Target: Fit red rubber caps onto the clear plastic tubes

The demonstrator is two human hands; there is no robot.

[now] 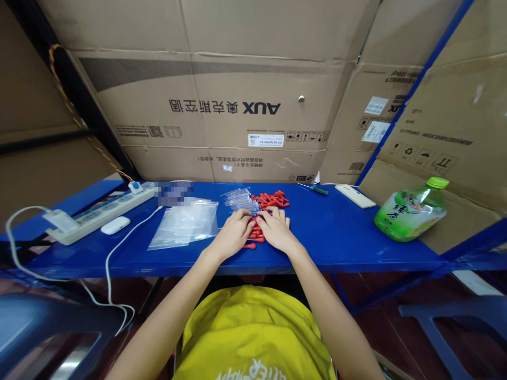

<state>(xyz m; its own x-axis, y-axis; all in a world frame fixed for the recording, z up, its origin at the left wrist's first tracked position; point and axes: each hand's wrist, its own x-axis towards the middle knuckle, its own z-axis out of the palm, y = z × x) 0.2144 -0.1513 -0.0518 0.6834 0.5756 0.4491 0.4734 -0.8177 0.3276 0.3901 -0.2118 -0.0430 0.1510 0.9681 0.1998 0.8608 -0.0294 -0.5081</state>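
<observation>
My left hand [234, 232] and my right hand [275, 229] are close together over the blue table, fingers curled inward and thumbs nearly meeting. Whatever is pinched between the fingertips is mostly hidden. Below and between the hands lie several droppers with red rubber bulbs [249, 246]. Just beyond my left fingers is a bunch of thin clear tubes [240, 199], laid side by side. Past my right fingers sits a heap of loose red rubber bulbs [275, 199].
Clear plastic bags [186, 224] lie left of the hands, near a white power strip [106, 211], a white earbud case [115, 225] and a cable. To the right are a screwdriver [319, 190], a phone [355, 196] and a green tea bottle [412, 211]. Cardboard [222, 79] walls the back.
</observation>
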